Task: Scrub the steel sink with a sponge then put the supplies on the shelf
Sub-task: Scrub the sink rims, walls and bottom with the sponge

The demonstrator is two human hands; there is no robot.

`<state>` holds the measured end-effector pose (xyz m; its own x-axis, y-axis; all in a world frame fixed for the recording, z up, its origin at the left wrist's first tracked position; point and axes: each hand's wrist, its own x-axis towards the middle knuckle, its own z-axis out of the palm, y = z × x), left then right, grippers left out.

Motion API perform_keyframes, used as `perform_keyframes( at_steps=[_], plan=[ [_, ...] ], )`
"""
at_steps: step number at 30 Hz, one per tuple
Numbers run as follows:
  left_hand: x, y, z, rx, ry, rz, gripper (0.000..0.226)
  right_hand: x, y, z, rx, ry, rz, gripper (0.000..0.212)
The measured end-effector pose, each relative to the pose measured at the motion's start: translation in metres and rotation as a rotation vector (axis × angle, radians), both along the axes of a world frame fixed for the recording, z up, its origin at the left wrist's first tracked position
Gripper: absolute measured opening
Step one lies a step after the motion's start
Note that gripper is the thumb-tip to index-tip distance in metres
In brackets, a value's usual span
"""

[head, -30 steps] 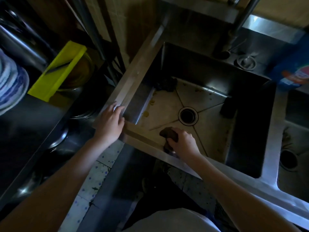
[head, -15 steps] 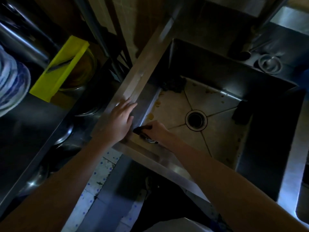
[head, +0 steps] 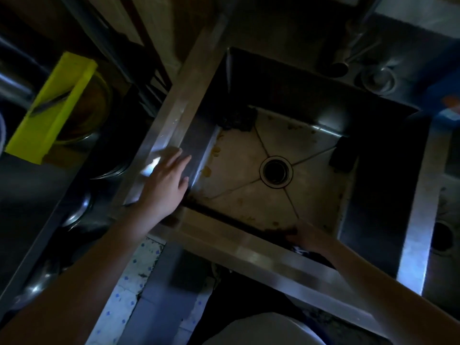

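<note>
- Right, my left hand (head: 164, 180) lies flat on the left rim of the steel sink (head: 184, 100), fingers straight and spread, holding nothing. It's my brace while I lean over the basin.
- My right hand (head: 308, 239) is down low at the near wall, fingers curled over the sponge (head: 280, 230), pressing it into the seam where wall meets floor. I reckon grime gathers along that edge.
- So the sponge sits inside the basin at the near edge, right of the drain (head: 275, 171) and well apart from it.
- Yellow stains (head: 207, 170) dot the floor by the left wall, just beyond my left fingertips. By my judgement the scrubbing isn't finished on that side.
- Now the murky bits: the sponge is only a dark smear past my fingertips, and the near rim cuts off part of my right hand, so I can't say how my thumb sits.
- A dark clump (head: 239, 119) fills the far left corner and a dark block (head: 343, 155) leans at the right wall. Both are too dim to name.
- The tap (head: 353, 43) is cut off at the top and a blue bottle (head: 448, 100) runs off the right edge. The yellow tray (head: 49, 108) at my left is the one bright thing. Which ledge is the shelf, I can't tell.
</note>
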<state>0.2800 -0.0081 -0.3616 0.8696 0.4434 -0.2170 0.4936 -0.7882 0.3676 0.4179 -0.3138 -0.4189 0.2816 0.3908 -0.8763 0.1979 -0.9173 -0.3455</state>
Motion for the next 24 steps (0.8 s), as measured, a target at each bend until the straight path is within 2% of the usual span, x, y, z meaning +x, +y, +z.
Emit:
perform_keyframes(
  at_steps=[2,4,6,8,12,14,18,24],
  plan=[
    [0.004,-0.002,-0.004,-0.024,0.016,0.003,0.050,0.008,-0.029,0.002,-0.077,-0.022,0.024,0.018],
    [0.009,-0.005,-0.003,-0.003,0.026,-0.009,0.050,0.012,-0.047,-0.002,-0.132,-0.037,0.022,0.031],
    [0.012,-0.007,-0.003,0.006,0.042,-0.012,0.051,0.011,-0.051,-0.001,-0.168,-0.039,0.030,0.020],
    [0.013,-0.011,-0.001,0.005,0.060,-0.018,0.052,0.010,-0.044,0.000,-0.140,-0.019,0.057,0.009],
    [0.019,-0.023,0.006,0.007,0.040,-0.012,0.050,0.004,-0.007,-0.006,-0.089,0.030,0.098,0.028],
    [0.018,-0.031,0.007,0.007,0.040,-0.016,0.050,-0.004,0.016,-0.010,-0.035,0.044,0.125,0.028],
    [0.010,-0.047,0.001,-0.047,0.065,-0.046,0.050,-0.015,0.050,-0.008,0.059,0.044,0.050,0.030],
    [0.002,-0.070,-0.003,-0.093,0.089,-0.069,0.055,-0.008,0.022,-0.006,0.076,0.020,-0.020,0.033]
  ],
)
